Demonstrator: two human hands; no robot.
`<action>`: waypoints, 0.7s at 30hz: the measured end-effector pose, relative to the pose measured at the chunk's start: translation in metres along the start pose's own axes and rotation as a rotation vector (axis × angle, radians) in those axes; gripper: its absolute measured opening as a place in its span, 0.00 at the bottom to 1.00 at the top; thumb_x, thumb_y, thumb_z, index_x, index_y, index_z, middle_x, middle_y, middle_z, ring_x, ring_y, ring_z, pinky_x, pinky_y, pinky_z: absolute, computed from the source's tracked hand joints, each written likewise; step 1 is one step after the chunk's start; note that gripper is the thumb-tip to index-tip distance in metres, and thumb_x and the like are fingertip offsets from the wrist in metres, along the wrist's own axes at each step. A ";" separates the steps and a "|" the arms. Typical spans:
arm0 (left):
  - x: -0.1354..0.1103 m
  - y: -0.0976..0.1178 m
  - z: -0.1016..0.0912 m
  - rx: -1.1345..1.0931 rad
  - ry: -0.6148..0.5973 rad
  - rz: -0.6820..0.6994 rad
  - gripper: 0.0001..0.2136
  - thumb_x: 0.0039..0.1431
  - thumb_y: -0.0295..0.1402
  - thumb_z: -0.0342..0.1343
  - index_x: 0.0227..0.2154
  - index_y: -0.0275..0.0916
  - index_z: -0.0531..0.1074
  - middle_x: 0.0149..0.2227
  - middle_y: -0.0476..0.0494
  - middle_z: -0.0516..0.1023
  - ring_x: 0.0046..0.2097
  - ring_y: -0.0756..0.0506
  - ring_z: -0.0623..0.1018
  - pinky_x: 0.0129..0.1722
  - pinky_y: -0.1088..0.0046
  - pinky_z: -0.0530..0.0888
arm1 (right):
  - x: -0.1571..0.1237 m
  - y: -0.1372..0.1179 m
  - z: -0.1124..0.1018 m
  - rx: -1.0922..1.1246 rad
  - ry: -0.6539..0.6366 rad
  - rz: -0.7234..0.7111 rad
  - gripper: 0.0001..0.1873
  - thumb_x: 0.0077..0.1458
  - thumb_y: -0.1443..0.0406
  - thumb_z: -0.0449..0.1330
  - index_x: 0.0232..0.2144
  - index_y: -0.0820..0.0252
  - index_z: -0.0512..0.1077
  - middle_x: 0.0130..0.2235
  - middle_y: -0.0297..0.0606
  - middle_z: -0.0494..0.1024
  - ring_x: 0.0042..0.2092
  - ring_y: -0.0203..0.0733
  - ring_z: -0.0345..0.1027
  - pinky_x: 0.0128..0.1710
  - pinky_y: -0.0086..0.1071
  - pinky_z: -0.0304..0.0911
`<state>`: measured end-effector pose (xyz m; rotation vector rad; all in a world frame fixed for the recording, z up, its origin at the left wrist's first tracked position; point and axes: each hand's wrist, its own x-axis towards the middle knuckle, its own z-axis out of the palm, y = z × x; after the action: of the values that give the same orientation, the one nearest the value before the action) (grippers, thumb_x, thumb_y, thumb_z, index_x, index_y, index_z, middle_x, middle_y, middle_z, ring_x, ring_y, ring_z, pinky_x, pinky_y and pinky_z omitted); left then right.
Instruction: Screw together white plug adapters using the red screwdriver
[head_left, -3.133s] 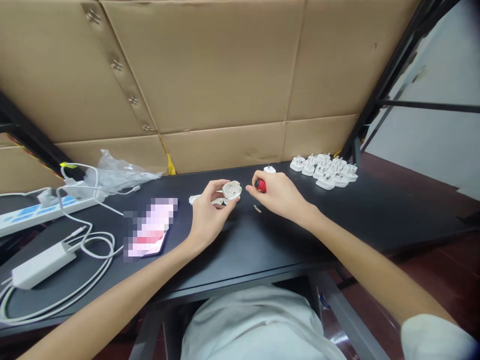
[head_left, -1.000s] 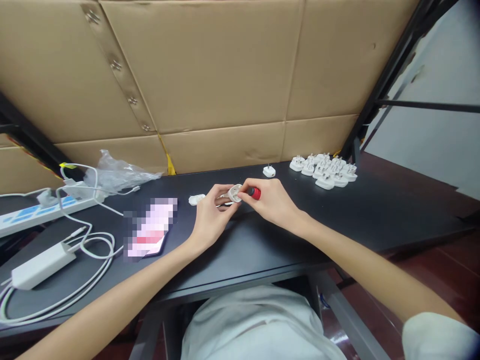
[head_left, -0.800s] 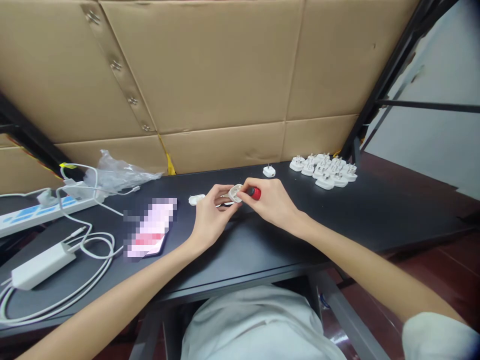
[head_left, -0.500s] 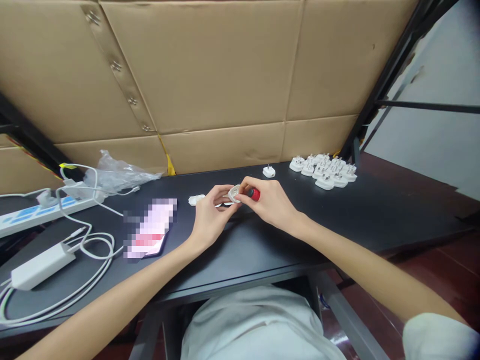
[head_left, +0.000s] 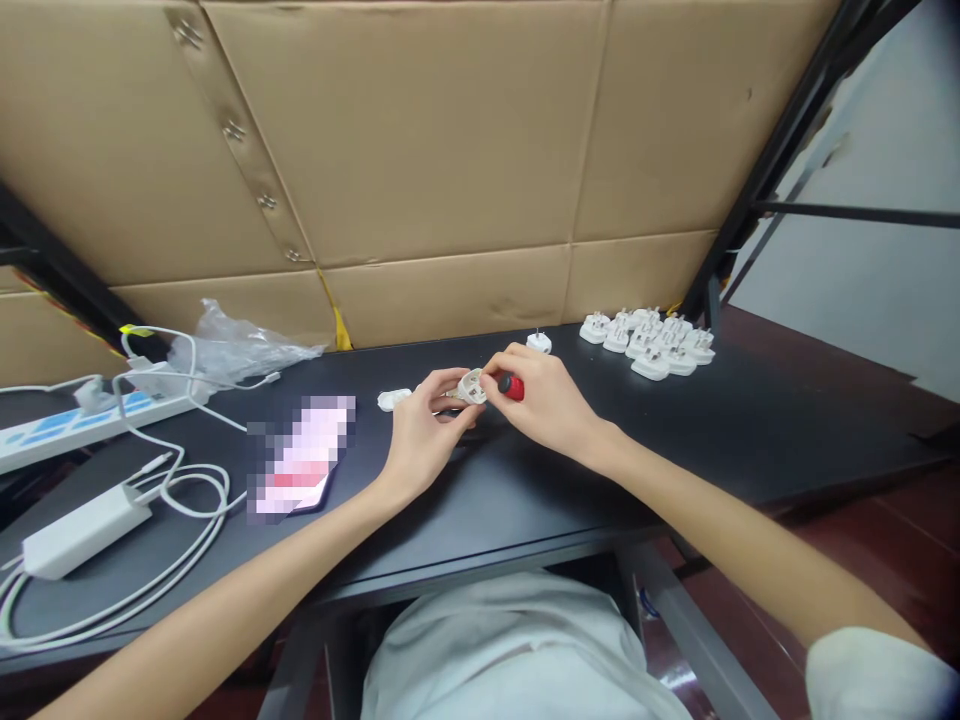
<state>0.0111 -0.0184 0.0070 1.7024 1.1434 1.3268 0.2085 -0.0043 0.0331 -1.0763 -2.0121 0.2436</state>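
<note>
My left hand (head_left: 421, 432) pinches a white plug housing (head_left: 472, 387) between thumb and fingers, its hollow side facing right. My right hand (head_left: 551, 405) is closed around a red screwdriver (head_left: 513, 387) with a black end; its tip is hidden by my fingers. Those right fingertips are close beside the housing's edge, and I cannot tell if they touch it. A white plug piece (head_left: 393, 400) lies on the table just left of my left hand. Beyond my right hand stands a white plug (head_left: 538, 342), pins up, partly covered by that hand.
Several white plugs (head_left: 649, 366) are grouped at the back right of the black table (head_left: 480, 520). On the left lie a blurred phone (head_left: 304, 460), a white power adapter (head_left: 86, 532) with coiled cable, a power strip (head_left: 71, 428) and a clear plastic bag (head_left: 232, 345). Cardboard (head_left: 405, 130) closes the back.
My right hand has drawn slightly to the right with the screwdriver, baring more of the housing's open side. It now overlaps the lone plug behind. My left hand has barely moved.
</note>
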 end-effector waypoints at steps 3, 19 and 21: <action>-0.001 0.001 0.000 0.010 -0.006 0.001 0.22 0.61 0.46 0.74 0.53 0.41 0.79 0.54 0.38 0.87 0.47 0.39 0.88 0.42 0.63 0.90 | -0.001 0.003 0.003 -0.001 -0.061 -0.024 0.09 0.68 0.69 0.63 0.41 0.56 0.84 0.41 0.37 0.81 0.39 0.40 0.74 0.43 0.34 0.65; -0.001 -0.006 -0.001 0.125 -0.062 0.010 0.18 0.65 0.40 0.67 0.55 0.42 0.77 0.57 0.38 0.85 0.53 0.37 0.87 0.38 0.66 0.89 | 0.012 0.018 -0.042 0.097 0.542 0.066 0.20 0.72 0.60 0.52 0.28 0.53 0.75 0.33 0.39 0.80 0.36 0.45 0.75 0.43 0.39 0.68; -0.001 -0.007 0.000 0.117 -0.073 0.004 0.18 0.64 0.39 0.67 0.55 0.42 0.77 0.56 0.37 0.85 0.53 0.37 0.88 0.38 0.65 0.90 | 0.013 0.024 -0.045 0.037 0.522 0.059 0.24 0.72 0.59 0.51 0.23 0.53 0.71 0.26 0.37 0.75 0.30 0.43 0.69 0.38 0.39 0.62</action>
<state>0.0094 -0.0163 0.0000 1.8218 1.1964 1.2106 0.2522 0.0113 0.0574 -1.0487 -1.5056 0.0224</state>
